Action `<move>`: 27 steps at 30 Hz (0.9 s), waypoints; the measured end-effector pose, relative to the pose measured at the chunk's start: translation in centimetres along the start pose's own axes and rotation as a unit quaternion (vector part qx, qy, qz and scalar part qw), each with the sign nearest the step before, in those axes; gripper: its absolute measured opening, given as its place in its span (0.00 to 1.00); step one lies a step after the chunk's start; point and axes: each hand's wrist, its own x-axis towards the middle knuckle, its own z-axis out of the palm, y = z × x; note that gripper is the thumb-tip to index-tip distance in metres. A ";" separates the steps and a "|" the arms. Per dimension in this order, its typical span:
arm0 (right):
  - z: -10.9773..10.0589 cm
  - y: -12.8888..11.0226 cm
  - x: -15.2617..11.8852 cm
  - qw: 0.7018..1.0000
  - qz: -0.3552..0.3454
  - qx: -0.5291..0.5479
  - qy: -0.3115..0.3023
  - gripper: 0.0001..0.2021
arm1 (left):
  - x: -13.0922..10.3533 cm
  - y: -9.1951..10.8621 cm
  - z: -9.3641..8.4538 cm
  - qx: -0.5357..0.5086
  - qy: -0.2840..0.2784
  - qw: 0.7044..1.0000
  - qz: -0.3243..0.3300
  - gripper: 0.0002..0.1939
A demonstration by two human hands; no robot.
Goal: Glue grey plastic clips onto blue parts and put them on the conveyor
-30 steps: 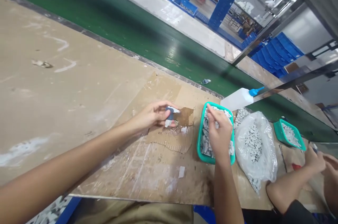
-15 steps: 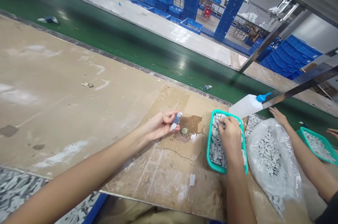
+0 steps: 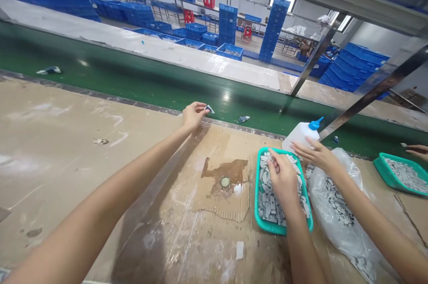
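My left hand reaches out over the near edge of the green belt, its fingers pinched on a small dark-grey and white plastic part. My right hand is above a teal basket filled with small grey plastic pieces. Its thumb and fingers are curled together; whatever lies between them is too small to make out. Left of the basket, a torn cardboard piece with a wet brown stain lies on the bench, a small round cap with pale liquid on it.
A co-worker's hand touches or nears a white squeeze bottle behind the basket. Below that arm lies a clear bag of pieces. Another teal basket and another hand are far right. Further parts lie on the belt.
My left hand has carried the grey and white part from beside the cap forward to the belt. My right hand stays at the basket. The co-worker's hand has moved to the bottle.
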 end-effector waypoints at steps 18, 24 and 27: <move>-4.1 -10.5 -7.0 0.996 0.061 0.005 0.069 0.16 | -1.4 3.4 10.4 0.058 -0.063 0.996 0.040 0.07; 8.2 -13.2 -8.3 0.994 0.091 0.054 -0.006 0.12 | -2.7 3.1 5.5 -0.078 -0.049 0.996 -0.005 0.17; 10.5 -14.6 -8.9 0.984 0.122 0.110 -0.065 0.09 | -5.7 2.4 1.9 -0.191 -0.083 0.977 -0.053 0.30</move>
